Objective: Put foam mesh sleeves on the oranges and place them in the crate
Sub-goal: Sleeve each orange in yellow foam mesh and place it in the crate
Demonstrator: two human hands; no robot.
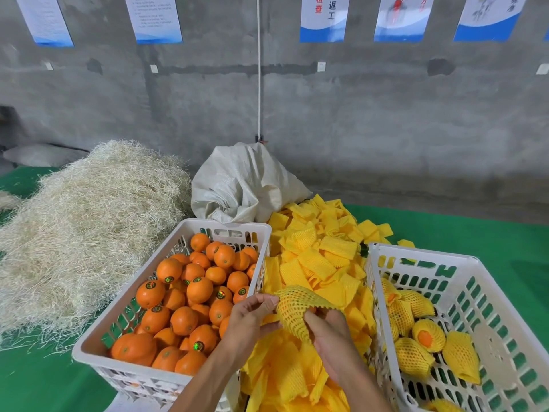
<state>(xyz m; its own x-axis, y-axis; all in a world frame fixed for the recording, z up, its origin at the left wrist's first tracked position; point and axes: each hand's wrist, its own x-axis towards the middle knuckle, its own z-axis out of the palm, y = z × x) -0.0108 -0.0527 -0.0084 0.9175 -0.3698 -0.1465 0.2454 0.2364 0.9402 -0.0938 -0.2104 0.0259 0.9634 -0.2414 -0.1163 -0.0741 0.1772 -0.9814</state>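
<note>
Both hands hold one yellow foam mesh sleeve [292, 307] stretched over an orange that is mostly hidden inside it. My left hand [252, 316] pinches the sleeve's left edge. My right hand [329, 334] grips it from below and the right. A white crate [89, 349] on the left is full of bare oranges [184, 319]. The white crate [463, 263] on the right holds several sleeved oranges [427, 334]. A heap of loose yellow sleeves [320, 254] lies between the crates, under my hands.
A big pile of pale straw-like wood wool [83, 227] lies left of the orange crate. A white woven sack [240, 185] stands behind the sleeves against the grey wall. Everything rests on a green surface [475, 233].
</note>
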